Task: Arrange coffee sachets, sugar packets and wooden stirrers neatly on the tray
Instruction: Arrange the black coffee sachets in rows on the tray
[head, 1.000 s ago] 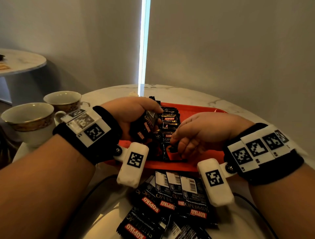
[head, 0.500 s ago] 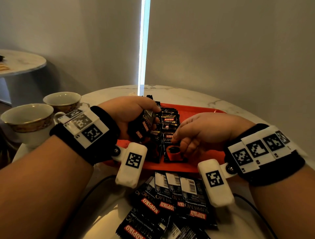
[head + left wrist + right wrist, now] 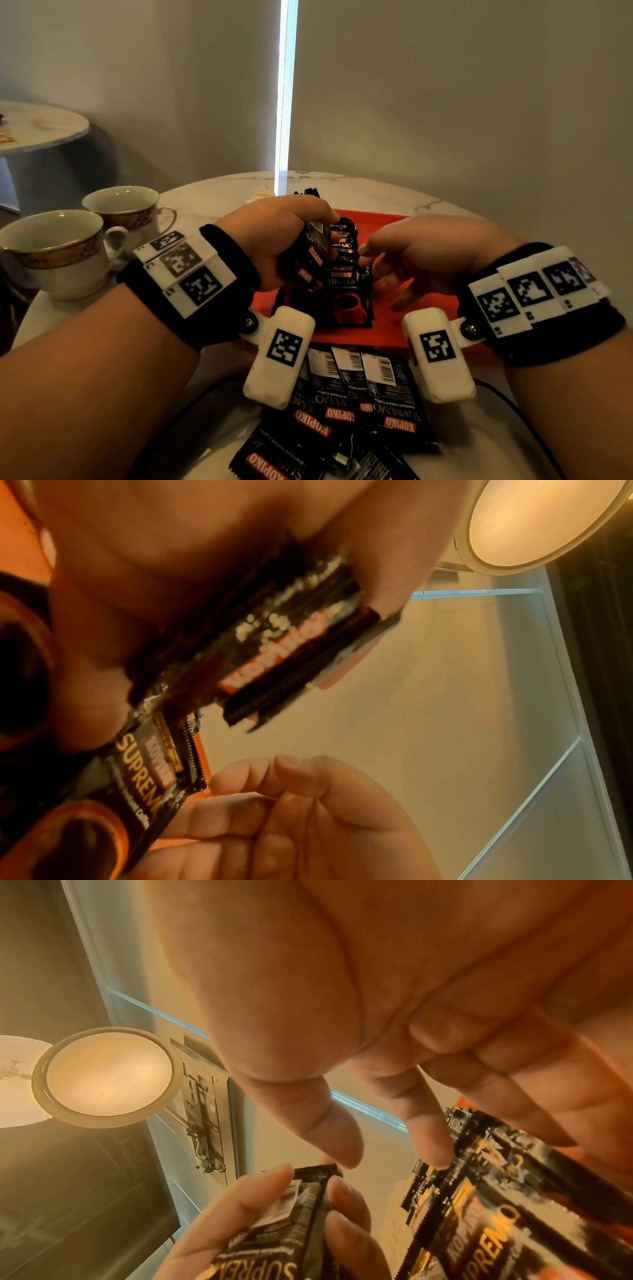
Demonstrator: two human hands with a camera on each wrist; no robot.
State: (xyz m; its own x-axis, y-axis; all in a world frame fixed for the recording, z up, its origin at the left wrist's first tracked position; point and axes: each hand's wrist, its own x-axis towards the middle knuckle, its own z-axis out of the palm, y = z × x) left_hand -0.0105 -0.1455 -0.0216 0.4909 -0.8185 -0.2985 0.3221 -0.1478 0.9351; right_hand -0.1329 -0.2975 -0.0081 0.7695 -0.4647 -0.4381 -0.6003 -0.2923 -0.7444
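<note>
**Laying coffee sachets in a row on the tray, mid-batch**

Step in hand, by my read: feeding sachets one at a time onto the tray. Left hand point(image 3: 274, 236), centre of the head view, has fingers and thumb curled round a small bunch of black foil Kopiko coffee sachets point(image 3: 308, 260), held above the flat orange-red plastic tray point(image 3: 428, 308). Right hand point(image 3: 424, 250), right of centre, holds nothing; fingers relaxed and fairly straight, tips at the overlapping row of black sachets already lying on the tray point(image 3: 346, 284), seemingly nudging the row square.

A loose pile of black sachets point(image 3: 359, 404) is still on the white marble table point(image 3: 376, 195), lower centre of the frame, just below the tray's near edge. So the sachet part is partly done. No sugar packets or wooden stirrers visible in any view.

Next move likely needs the right hand to pull one sachet from the left hand's bunch and lay it lapped on the row, same way up.

Views differ: the right wrist view shows an index fingertip point(image 3: 435, 1156) meeting the top edge of a tray sachet, though blur makes contact uncertain. The left wrist view shows the gripped bunch edge-on, several sachets thick. Only the head view shows the table pile and two white gold-banded teacups point(image 3: 58, 250) at left.
</note>
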